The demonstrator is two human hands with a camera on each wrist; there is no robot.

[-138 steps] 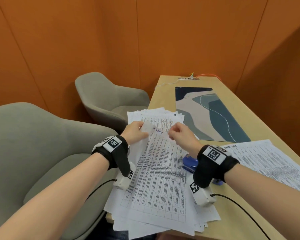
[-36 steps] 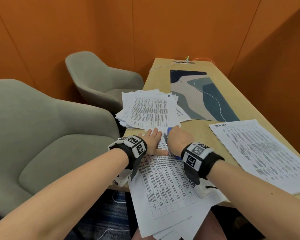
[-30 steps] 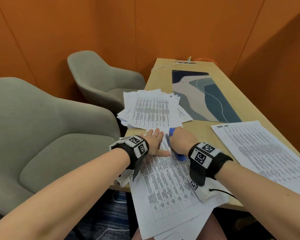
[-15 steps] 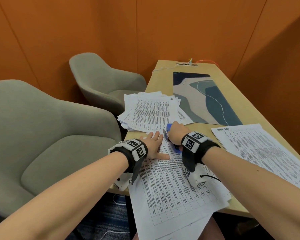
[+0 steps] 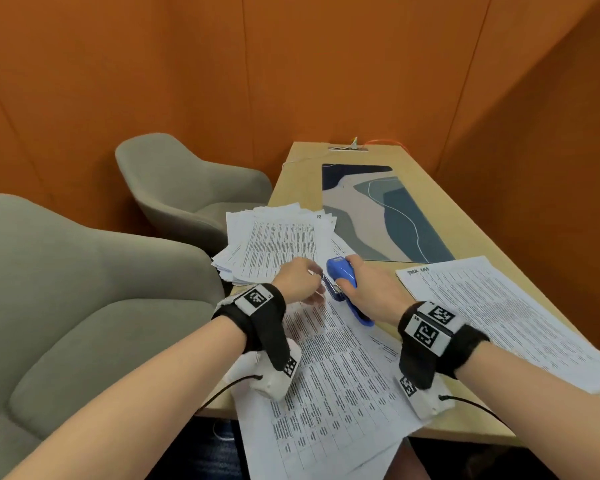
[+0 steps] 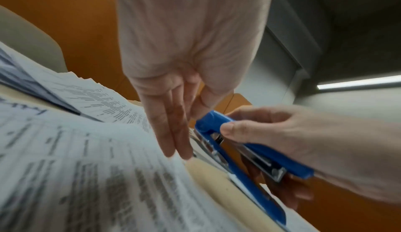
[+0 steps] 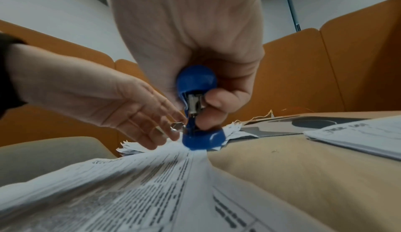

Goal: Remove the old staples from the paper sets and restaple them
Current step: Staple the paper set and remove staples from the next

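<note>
A blue stapler is gripped in my right hand, thumb on its side and fingers curled beneath; its front end is raised above the top corner of a printed paper set. In the right wrist view the stapler points away from the camera over that paper set. My left hand reaches to the stapler's metal front with nearly straight fingers, their tips at the paper corner beside the stapler. A small shiny metal part sits at those fingertips.
A fanned stack of printed sheets lies just beyond my hands. Another printed set is on the right of the wooden table. A patterned desk mat lies farther back. Two grey chairs stand to the left.
My left hand rose from lying flat on the paper set and moved its fingertips to the stapler's front. My right hand drew back with the stapler, which shows more fully.
</note>
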